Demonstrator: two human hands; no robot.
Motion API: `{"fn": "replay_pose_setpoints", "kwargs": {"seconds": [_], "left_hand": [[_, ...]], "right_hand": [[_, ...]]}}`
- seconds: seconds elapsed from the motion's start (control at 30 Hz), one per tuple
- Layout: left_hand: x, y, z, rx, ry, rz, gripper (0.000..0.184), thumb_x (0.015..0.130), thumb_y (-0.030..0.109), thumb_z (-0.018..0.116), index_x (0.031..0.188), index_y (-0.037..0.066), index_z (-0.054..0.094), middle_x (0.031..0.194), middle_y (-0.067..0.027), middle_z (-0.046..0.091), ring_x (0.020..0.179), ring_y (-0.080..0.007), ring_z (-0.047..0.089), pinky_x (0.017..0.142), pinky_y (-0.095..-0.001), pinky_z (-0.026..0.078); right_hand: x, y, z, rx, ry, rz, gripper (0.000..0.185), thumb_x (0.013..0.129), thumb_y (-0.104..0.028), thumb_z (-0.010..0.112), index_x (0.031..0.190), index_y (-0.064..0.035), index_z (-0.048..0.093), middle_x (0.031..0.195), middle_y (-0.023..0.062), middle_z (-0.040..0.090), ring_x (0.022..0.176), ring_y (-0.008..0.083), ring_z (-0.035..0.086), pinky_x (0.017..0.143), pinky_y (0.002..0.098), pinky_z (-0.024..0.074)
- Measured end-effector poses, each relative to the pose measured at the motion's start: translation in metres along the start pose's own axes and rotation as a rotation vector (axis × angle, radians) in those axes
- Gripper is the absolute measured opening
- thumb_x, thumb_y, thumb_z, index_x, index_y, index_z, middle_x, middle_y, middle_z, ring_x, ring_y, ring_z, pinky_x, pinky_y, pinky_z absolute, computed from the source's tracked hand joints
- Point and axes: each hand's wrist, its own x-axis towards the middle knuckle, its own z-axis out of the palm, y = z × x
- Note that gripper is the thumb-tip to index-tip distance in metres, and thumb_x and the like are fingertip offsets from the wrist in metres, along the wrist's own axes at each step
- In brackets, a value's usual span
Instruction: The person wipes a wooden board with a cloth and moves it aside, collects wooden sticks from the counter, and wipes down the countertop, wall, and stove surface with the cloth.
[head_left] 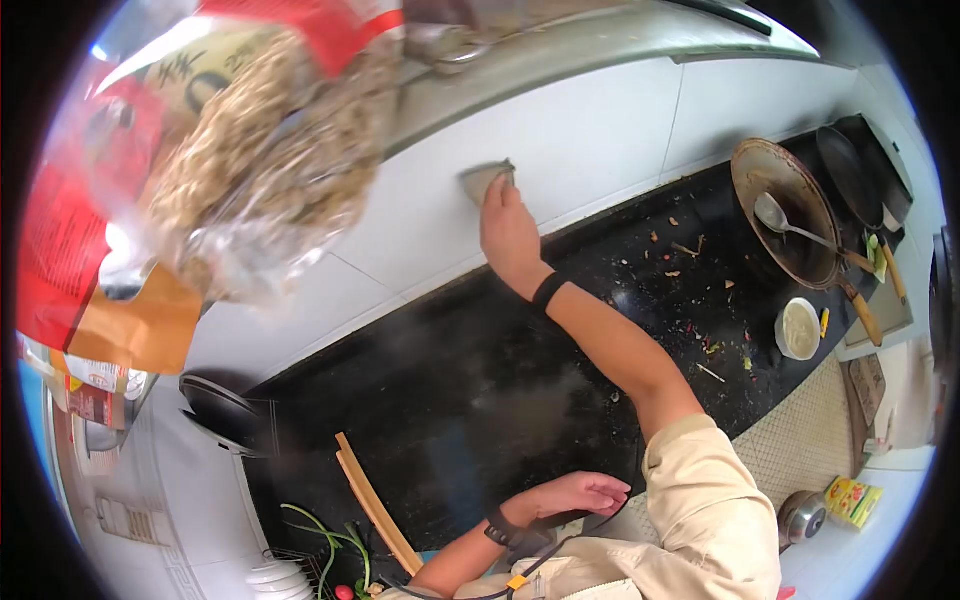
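Observation:
My right hand (512,232) reaches up to the white tiled wall (610,125), its fingers closed on a grey, folded cloth (485,180) that lies against the tiles. The wrist has a dark band. Low in the view, my left hand (580,494) is near the front edge of the black countertop (470,400). Its fingers are stretched out and loosely bent, with nothing visible in them. Whether it touches the edge, I cannot tell.
A wok (745,180) with a ladle (770,212), a white bowl (799,330) and food scraps (712,348) are on the right. Wooden strips (375,505) and spring onions (330,540) lie lower left. Plastic food bags (270,170) hang close at upper left.

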Motion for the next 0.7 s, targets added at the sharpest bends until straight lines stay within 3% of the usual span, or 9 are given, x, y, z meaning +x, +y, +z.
{"fn": "replay_pose_setpoints", "kwargs": {"seconds": [0.1,0.13,0.27,0.4,0.47,0.53,0.57,0.67,0.7], "left_hand": [[0.007,-0.001,-0.002,-0.021,0.009,0.04,0.057,0.098,0.029,0.06,0.143,-0.002,0.043,0.139,-0.014,0.052,0.126,-0.019,0.051,0.108,-0.0335,0.043],[0.007,-0.001,0.001,-0.026,0.003,0.03,0.057,0.098,0.029,0.06,0.143,-0.002,0.043,0.139,-0.014,0.052,0.126,-0.019,0.051,0.108,-0.0335,0.043],[0.006,-0.001,0.002,-0.037,0.027,-0.005,0.056,0.099,0.026,0.059,0.144,-0.003,0.042,0.138,-0.015,0.052,0.127,-0.0205,0.051,0.108,-0.0343,0.043],[0.018,-0.006,0.005,-0.134,0.009,0.012,0.054,0.099,0.023,0.059,0.143,-0.003,0.042,0.136,-0.0158,0.053,0.126,-0.0216,0.052,0.107,-0.0343,0.043],[0.027,0.002,0.002,-0.123,0.009,0.011,0.055,0.099,0.023,0.06,0.144,-0.002,0.041,0.137,-0.0163,0.052,0.126,-0.0219,0.052,0.107,-0.0343,0.044],[0.034,0.009,0.005,-0.119,0.003,-0.004,0.056,0.098,0.023,0.06,0.145,-0.002,0.04,0.137,-0.0168,0.052,0.126,-0.0223,0.052,0.107,-0.0344,0.044],[0.037,0.015,0.005,-0.108,0.018,0.017,0.058,0.098,0.023,0.061,0.145,-0.002,0.038,0.138,-0.0174,0.05,0.126,-0.0225,0.052,0.107,-0.0345,0.044],[0.04,0.032,0.008,-0.077,0.026,0.064,0.067,0.098,0.025,0.061,0.15,0.001,0.027,0.142,-0.0206,0.046,0.125,-0.0242,0.053,0.106,-0.0354,0.044],[0.041,0.037,0.009,-0.095,0.05,0.086,0.07,0.098,0.025,0.061,0.152,0.003,0.023,0.143,-0.0215,0.045,0.125,-0.025,0.054,0.106,-0.0359,0.044]], "right_hand": [[0.025,0.047,-0.01,-0.016,0.237,-0.063,0.045,0.094,-0.007,0.048,0.134,0.011,0.041,0.096,0.0279,0.057,0.079,0.0407,0.062,0.067,0.0467,0.054],[0.04,0.07,-0.03,-0.011,0.124,0.14,0.043,0.099,-0.01,0.041,0.138,0.0073,0.039,0.105,0.0301,0.058,0.085,0.0429,0.062,0.072,0.0473,0.0539],[0.096,0.197,-0.07,-0.19,0.301,0.296,0.023,0.098,-0.015,0.048,0.108,0.0053,0.053,0.093,0.0269,0.059,0.077,0.0418,0.062,0.067,0.0493,0.0528],[0.096,0.148,-0.059,0.077,0.254,0.429,0.025,0.094,-0.011,0.048,0.112,0.0049,0.054,0.097,0.0235,0.06,0.08,0.0393,0.063,0.068,0.0492,0.0531],[0.068,0.105,-0.017,-0.099,0.385,-0.11,0.035,0.094,-0.012,0.047,0.125,0.0039,0.051,0.101,0.0227,0.061,0.083,0.0382,0.063,0.068,0.0487,0.0531],[0.063,0.056,-0.066,0.069,0.049,-0.124,0.042,0.096,-0.015,0.045,0.134,0.0025,0.046,0.107,0.0252,0.062,0.088,0.0404,0.063,0.071,0.0501,0.0525],[0.076,0.071,-0.064,0.028,0.18,-0.136,0.041,0.097,-0.017,0.044,0.133,0.0011,0.047,0.106,0.0244,0.061,0.087,0.0409,0.062,0.07,0.0489,0.0525],[0.128,0.166,-0.093,-0.063,0.32,0.15,0.039,0.1,-0.025,0.043,0.127,0.0027,0.049,0.098,0.0267,0.06,0.087,0.0456,0.062,0.074,0.0543,0.0498],[0.145,0.199,-0.108,-0.028,0.362,0.329,0.031,0.095,-0.017,0.051,0.118,0.0027,0.053,0.101,0.0252,0.06,0.082,0.0414,0.063,0.072,0.0514,0.0512]]}}
